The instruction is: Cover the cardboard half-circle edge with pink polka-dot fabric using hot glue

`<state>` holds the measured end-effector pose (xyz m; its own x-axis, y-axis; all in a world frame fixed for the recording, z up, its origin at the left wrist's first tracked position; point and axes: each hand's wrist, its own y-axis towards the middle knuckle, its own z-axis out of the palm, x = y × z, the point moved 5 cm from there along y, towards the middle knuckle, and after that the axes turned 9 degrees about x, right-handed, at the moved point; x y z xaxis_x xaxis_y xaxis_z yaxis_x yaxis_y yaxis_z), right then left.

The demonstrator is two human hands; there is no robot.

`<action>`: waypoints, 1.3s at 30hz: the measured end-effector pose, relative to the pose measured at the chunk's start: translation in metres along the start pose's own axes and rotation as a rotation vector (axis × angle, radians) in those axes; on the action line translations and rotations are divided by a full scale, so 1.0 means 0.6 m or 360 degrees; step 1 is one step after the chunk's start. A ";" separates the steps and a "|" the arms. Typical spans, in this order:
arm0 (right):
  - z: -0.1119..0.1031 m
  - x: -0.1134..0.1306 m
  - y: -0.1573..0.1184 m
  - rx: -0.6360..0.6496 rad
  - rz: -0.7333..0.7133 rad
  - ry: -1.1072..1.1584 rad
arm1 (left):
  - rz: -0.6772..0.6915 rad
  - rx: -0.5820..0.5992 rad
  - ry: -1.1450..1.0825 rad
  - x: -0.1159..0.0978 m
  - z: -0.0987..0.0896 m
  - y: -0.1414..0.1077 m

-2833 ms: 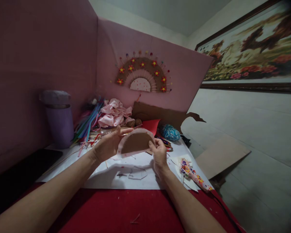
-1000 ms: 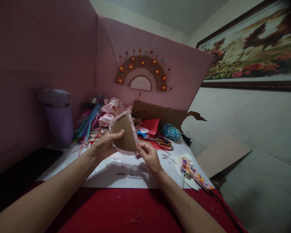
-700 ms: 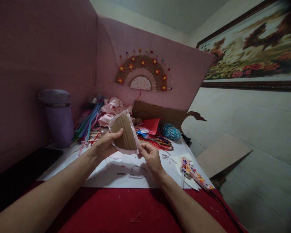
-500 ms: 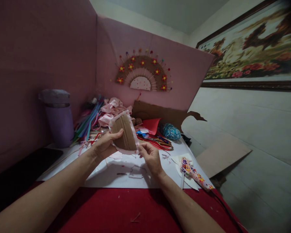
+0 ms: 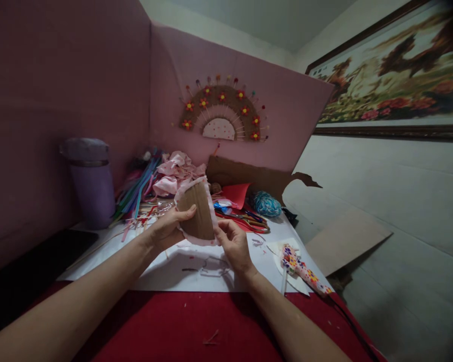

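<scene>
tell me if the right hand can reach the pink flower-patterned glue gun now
Probably yes: nothing seems to cover the pink flower-patterned glue gun or block the way, though the right hand, pinching the pink-edged brown cardboard half-disc, must let go first.

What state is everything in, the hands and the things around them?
Cardboard half-circle: raised, tilted, with a pink cloth edging.
Left hand: gripping that piece, thumb on its brown face.
Right hand: pinching its lower corner.
Pink cloth heap: crumpled.
Blue yarn: wound in a ball.
Purple cup: upright, top covered.
Flower-patterned tool: lying down, corded; on or off, can't tell.
Cardboard arch: decorated with flowers.
</scene>
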<state>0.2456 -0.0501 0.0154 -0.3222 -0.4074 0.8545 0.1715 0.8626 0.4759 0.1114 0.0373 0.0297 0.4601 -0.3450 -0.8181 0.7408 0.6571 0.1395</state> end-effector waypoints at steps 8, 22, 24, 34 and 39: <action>-0.001 0.033 -0.016 -0.0124 -0.0362 -0.0636 | 0.0013 0.0193 -0.0045 0.005 0.016 0.000; 0.016 0.049 -0.028 0.0058 -0.0784 -0.1350 | 0.0037 0.0003 -0.0119 0.002 0.003 0.003; 0.015 0.051 -0.029 0.0034 -0.0774 -0.1302 | 0.0034 0.0013 -0.0127 0.002 0.004 0.003; -0.022 0.012 -0.011 -0.0362 -0.0164 -0.0553 | 0.0022 0.0044 -0.0071 0.004 0.014 -0.003; -0.024 0.015 0.000 -0.0229 -0.0191 -0.0275 | -0.0177 0.0278 0.0041 0.022 0.023 -0.008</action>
<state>0.2563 -0.0579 0.0260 -0.5005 -0.4362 0.7478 0.2495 0.7545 0.6071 0.1209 0.0205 0.0257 0.3597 -0.3900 -0.8476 0.8609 0.4890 0.1404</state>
